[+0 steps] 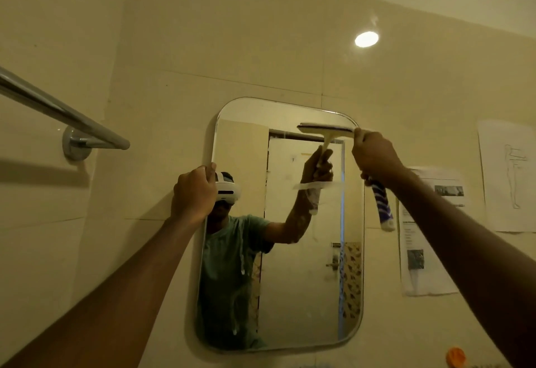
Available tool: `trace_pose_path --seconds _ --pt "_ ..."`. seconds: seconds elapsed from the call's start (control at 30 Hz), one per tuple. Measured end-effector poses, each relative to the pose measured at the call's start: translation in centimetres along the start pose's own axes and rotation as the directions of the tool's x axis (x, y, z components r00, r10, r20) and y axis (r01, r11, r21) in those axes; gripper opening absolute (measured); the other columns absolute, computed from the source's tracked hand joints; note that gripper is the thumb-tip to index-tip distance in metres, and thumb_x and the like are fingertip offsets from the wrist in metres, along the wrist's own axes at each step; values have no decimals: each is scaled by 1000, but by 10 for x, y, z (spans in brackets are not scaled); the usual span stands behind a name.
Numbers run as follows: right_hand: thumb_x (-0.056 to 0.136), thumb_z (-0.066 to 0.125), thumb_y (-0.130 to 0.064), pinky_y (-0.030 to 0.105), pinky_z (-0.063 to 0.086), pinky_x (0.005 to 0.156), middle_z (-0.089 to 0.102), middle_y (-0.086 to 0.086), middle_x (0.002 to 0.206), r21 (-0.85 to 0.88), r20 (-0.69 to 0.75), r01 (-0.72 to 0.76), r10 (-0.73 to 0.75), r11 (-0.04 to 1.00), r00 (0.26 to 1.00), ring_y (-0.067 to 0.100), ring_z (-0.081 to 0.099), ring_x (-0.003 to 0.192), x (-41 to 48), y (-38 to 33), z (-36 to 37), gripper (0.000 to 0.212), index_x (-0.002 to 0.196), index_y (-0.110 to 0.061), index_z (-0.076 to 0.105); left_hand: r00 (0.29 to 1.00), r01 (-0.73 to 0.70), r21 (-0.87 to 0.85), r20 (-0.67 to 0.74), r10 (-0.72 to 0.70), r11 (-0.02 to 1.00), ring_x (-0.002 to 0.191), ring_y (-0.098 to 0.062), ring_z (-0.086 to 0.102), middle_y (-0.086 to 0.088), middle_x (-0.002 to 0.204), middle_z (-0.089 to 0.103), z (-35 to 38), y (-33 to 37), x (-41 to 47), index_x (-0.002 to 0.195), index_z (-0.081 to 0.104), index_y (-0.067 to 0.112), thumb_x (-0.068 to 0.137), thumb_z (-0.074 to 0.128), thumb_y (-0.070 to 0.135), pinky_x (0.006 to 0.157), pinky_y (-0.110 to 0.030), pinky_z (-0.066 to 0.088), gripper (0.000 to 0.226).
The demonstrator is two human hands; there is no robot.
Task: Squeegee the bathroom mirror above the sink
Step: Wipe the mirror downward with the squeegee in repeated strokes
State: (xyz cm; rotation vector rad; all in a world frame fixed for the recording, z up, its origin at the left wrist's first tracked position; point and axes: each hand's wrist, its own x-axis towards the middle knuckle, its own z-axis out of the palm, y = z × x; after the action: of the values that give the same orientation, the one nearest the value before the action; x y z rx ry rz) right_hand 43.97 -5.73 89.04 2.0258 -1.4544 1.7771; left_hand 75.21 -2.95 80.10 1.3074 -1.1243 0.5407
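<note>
Here our right hand [374,155] clamps the squeegee [326,130] at the mirror's [304,295] top-right corner; our left hand [193,193] grips its left edge.

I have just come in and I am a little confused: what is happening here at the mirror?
A person is cleaning the wall mirror with a squeegee. The right hand grips its striped handle and holds the blade against the glass near the top right corner. The left hand grips the mirror's left edge. Foamy streaks run down the glass lower down, so most of it is not yet wiped.
</note>
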Motion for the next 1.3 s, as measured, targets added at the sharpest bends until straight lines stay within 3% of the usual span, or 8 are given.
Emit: trace_pose_path --seconds 0.13,0.27,0.43,0.57,0.9,1.1,1.2,1.3 --pt "103 26 -37 21 41 33 53 5 58 -7 65 -16 17 1000 998 10 48 35 -64 42 24 42 84 -9 51 1000 -21 -6 -19 21 1000 78 -32 65 -18 84 69 2 0 0 90 64 1 102 32 40 63 -34 49 52" --pt "103 27 -37 31 50 43 55 7 57 -75 152 -70 81 995 985 15 50 41 -113 56 28 47 73 -10 50 1000 -6 5 -19 6 1000 77 -31 65 -18 84 68 0 2 -2 89 63 2 102 31 40 60 -32 45 51" --pt "102 32 -40 18 39 29 52 5 57 -2 30 -42 42 999 999 11 48 36 -36 9 -6 46 72 -11 51 1000 -12 5 -29 12 1000 77 -34 65 -18 83 68 0 0 -2 88 64 3 102 33 40 62 -36 50 50" --pt "102 31 -39 19 41 31 54 7 61 2 -15 -34 34 999 999 14 52 38 4 -10 -10 41 74 -13 47 998 -27 13 -48 27 1000 79 -37 66 -20 84 69 2 -2 0 90 65 2 102 33 41 70 -44 56 52" --pt "103 29 -36 32 50 44 53 6 57 -24 152 -82 85 996 985 15 48 42 -122 62 33 47 77 -8 55 998 -33 -20 -50 31 999 78 -35 66 -21 83 69 -2 3 -4 90 66 -1 102 33 39 66 -40 53 53" --pt "102 31 -42 24 42 37 52 5 59 63 -39 -13 15 998 999 14 50 40 -24 1 -11 48 72 -11 51 999 -2 -14 -34 1 1000 78 -35 67 -20 83 69 -2 3 -4 92 66 -1 101 35 42 62 -35 49 54" --pt "101 31 -43 23 43 36 55 9 64 28 -14 -62 62 998 998 17 54 44 7 -11 -17 45 83 -7 51 999 6 -2 -50 -6 1000 77 -34 66 -20 83 69 0 1 -3 92 67 -1 101 36 42 60 -33 45 54" --pt "103 29 -37 33 52 43 54 9 61 -3 8 -33 33 999 999 18 53 44 -15 8 1 44 76 -10 50 998 11 6 -62 -11 1000 68 -26 60 -18 80 68 2 0 -2 91 67 -1 100 37 42 57 -29 39 53"
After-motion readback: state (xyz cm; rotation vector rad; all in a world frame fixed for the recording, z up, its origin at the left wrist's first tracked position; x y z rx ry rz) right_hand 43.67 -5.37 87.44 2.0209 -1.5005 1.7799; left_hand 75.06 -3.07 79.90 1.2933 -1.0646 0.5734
